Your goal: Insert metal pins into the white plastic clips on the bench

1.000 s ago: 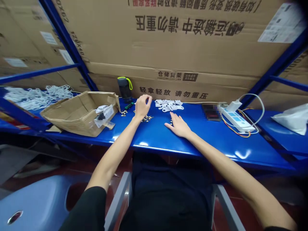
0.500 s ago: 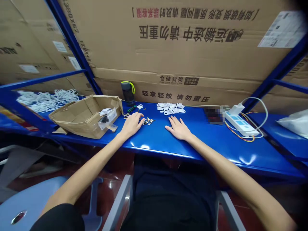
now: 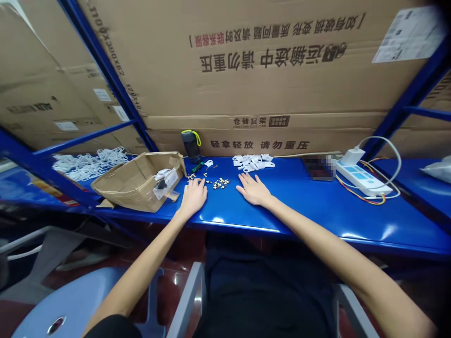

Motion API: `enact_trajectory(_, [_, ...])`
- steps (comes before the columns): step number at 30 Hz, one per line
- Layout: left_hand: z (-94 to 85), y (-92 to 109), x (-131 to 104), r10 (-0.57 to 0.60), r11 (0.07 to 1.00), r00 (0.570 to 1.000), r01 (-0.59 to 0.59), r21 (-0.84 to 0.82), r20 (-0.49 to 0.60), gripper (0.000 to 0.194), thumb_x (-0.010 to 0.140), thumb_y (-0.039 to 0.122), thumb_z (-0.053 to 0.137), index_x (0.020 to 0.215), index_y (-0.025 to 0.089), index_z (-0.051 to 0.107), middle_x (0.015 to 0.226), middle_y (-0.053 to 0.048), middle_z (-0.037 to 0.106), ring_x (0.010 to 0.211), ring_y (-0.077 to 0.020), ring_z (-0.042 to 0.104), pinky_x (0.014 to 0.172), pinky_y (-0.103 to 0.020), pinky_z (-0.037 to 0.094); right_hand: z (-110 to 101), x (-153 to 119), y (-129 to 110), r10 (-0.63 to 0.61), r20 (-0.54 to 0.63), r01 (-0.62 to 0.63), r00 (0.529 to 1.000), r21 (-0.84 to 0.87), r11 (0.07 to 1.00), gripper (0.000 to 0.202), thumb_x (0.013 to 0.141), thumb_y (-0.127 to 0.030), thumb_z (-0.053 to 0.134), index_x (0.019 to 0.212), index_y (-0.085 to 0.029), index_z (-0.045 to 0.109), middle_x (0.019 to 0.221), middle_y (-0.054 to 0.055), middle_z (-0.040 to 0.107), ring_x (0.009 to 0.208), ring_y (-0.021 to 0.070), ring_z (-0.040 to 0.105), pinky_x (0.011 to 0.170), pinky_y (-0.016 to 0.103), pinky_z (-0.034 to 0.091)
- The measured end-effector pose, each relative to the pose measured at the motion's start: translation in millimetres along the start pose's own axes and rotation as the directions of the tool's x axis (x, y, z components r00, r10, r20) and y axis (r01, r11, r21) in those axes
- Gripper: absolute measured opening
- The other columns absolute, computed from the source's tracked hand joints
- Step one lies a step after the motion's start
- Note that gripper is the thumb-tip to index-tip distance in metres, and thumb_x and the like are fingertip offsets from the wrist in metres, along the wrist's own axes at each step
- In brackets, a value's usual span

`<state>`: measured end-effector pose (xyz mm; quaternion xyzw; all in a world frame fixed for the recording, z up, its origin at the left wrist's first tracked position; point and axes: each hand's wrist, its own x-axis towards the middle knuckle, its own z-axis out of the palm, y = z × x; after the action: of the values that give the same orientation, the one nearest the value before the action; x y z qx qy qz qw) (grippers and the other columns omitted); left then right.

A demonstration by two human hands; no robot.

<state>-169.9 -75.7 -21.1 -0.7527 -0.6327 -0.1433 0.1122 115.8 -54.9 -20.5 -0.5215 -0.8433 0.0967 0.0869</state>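
Observation:
My left hand [image 3: 194, 196] lies palm down on the blue table [image 3: 225, 211], fingers stretched forward with nothing visible in them. Around its fingertips are a few small brass-coloured metal parts, too small to name exactly. A loose heap of the same metal parts [image 3: 221, 183] sits between my two hands, touching neither. My right hand [image 3: 254, 190] rests flat to the right of the heap, its fingers spread and holding nothing that I can see. Just beyond it is a pile of flat white plastic pieces [image 3: 251, 163], each apparently with a hole at one end.
An open cardboard box [image 3: 123, 192] stands left, with a dark bottle [image 3: 191, 146] and a green-handled tool [image 3: 197, 167] behind. White cords [image 3: 88, 163] lie far left. Rightward are a dark, partly blurred tray [image 3: 317, 169] and a power strip [image 3: 362, 177]. Cardboard backs the table.
My left hand has drawn back from the metal parts, uncovering more of them. My right hand stays flat, shifted slightly toward the white pieces. The camera view has shifted a little.

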Motion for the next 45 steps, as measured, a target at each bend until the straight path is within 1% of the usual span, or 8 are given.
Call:
enact_trajectory(13, [6.7, 27, 8, 0.124, 0.990, 0.991, -0.119, -0.081, 0.060, 0.050, 0.108, 0.019, 0.039, 0.151, 0.012, 0.064, 0.154, -0.021, 0.062, 0.144, -0.0359, 0.058, 0.119, -0.053, 0.051, -2, 11, -6, -0.102, 0.003, 0.101, 0.995, 0.037, 0.994, 0.079, 0.114, -0.057, 0.023, 0.179, -0.013, 0.021, 0.185, 0.013, 0.019, 0.173, 0.0309, 0.014, 0.140, 0.059, 0.008])
enact_trajectory(17, [15.2, 29, 12, 0.168, 0.974, 0.980, -0.148, -0.173, 0.107, 0.056, 0.105, 0.012, 0.037, 0.157, 0.005, 0.056, 0.164, -0.023, 0.054, 0.155, -0.0326, 0.051, 0.131, -0.051, 0.042, 0, 20, -4, -0.163, -0.009, 0.163, 0.987, 0.055, 0.985, 0.079, 0.114, -0.057, 0.022, 0.179, -0.013, 0.020, 0.184, 0.015, 0.022, 0.173, 0.0299, 0.017, 0.141, 0.057, 0.007])
enact_trajectory(26, [24.9, 31, 19, 0.217, 0.949, 0.962, -0.169, -0.268, 0.164, 0.060, 0.108, 0.018, 0.031, 0.167, 0.011, 0.044, 0.174, -0.020, 0.043, 0.166, -0.0297, 0.037, 0.137, -0.056, 0.030, 6, 22, 10, -0.254, -0.074, 0.263, 0.964, 0.181, 0.948, 0.089, 0.110, -0.066, 0.040, 0.179, -0.014, 0.019, 0.183, 0.017, 0.022, 0.171, 0.0347, 0.024, 0.141, 0.059, 0.013])
enact_trajectory(31, [10.5, 44, 13, 0.193, 0.927, 0.980, -0.198, -0.317, -0.049, 0.063, 0.104, 0.012, 0.037, 0.166, 0.008, 0.042, 0.172, -0.022, 0.045, 0.162, -0.0301, 0.042, 0.134, -0.051, 0.038, 4, 0, 27, -0.236, -0.189, 0.283, 0.953, 0.282, 0.917, 0.085, 0.106, -0.060, 0.058, 0.175, -0.020, 0.030, 0.178, 0.019, 0.038, 0.163, 0.0375, 0.041, 0.134, 0.061, 0.033])
enact_trajectory(33, [-1.1, 54, 15, 0.221, 0.909, 0.966, -0.255, -0.329, -0.138, 0.056, 0.106, 0.013, 0.038, 0.160, 0.012, 0.051, 0.164, -0.019, 0.055, 0.153, -0.0297, 0.051, 0.128, -0.049, 0.044, 0, -8, 32, -0.263, -0.259, 0.336, 0.929, 0.297, 0.894, 0.066, 0.106, -0.050, 0.062, 0.165, -0.023, 0.048, 0.168, 0.018, 0.051, 0.153, 0.0342, 0.053, 0.127, 0.056, 0.045])
enact_trajectory(36, [-17.6, 65, 30, 0.362, 0.863, 0.928, -0.370, -0.345, -0.088, 0.038, 0.112, 0.027, 0.043, 0.139, 0.019, 0.069, 0.134, -0.013, 0.072, 0.123, -0.0276, 0.066, 0.109, -0.044, 0.052, -5, -12, 34, -0.291, -0.311, 0.373, 0.905, 0.247, 0.895, 0.039, 0.106, -0.038, 0.066, 0.142, -0.024, 0.068, 0.148, 0.015, 0.061, 0.135, 0.0316, 0.064, 0.118, 0.054, 0.053])
enact_trajectory(42, [-25.9, 63, 63, 0.600, 0.787, 0.791, -0.555, -0.271, 0.123, 0.028, 0.110, 0.044, 0.061, 0.118, 0.024, 0.080, 0.116, -0.007, 0.076, 0.110, -0.0264, 0.064, 0.096, -0.040, 0.045, -6, -7, 34, -0.319, -0.321, 0.388, 0.892, 0.178, 0.904, 0.020, 0.106, -0.032, 0.067, 0.120, -0.026, 0.079, 0.140, 0.014, 0.063, 0.131, 0.0320, 0.063, 0.114, 0.054, 0.054])
enact_trajectory(45, [-22.0, 62, 58, 0.608, 0.778, 0.784, -0.558, -0.288, 0.123, 0.029, 0.112, 0.041, 0.059, 0.118, 0.025, 0.082, 0.121, -0.007, 0.076, 0.112, -0.0253, 0.065, 0.096, -0.040, 0.044, -5, -9, 34, -0.333, -0.353, 0.411, 0.874, 0.172, 0.895, 0.018, 0.107, -0.030, 0.066, 0.117, -0.026, 0.081, 0.139, 0.013, 0.065, 0.130, 0.0304, 0.063, 0.113, 0.050, 0.055])
